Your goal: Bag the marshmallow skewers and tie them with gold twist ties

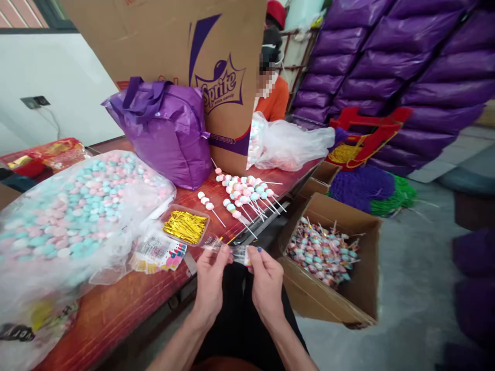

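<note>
Over my lap, my left hand (211,275) and my right hand (266,278) pinch a small clear printed plastic bag (240,254) between thumbs and fingers, one at each side. Whether anything lies inside the bag is hard to make out. A gold strip (231,240) shows just above my left fingertips. On the red table, a clear tray (207,234) of gold twist ties (184,226) stands beyond my left hand. Left of it lies a stack of printed plastic bags (158,251). Marshmallow skewers (247,191) in pink, white and blue are piled behind the tray, with a few lying apart.
A large clear bag of loose marshmallows (85,201) covers the table's left. Behind stand a purple zip bag (166,139) and a tall cardboard box (154,46). At right, an open carton (328,304) holds wrapped skewers. A person in orange (280,98) sits behind the cardboard.
</note>
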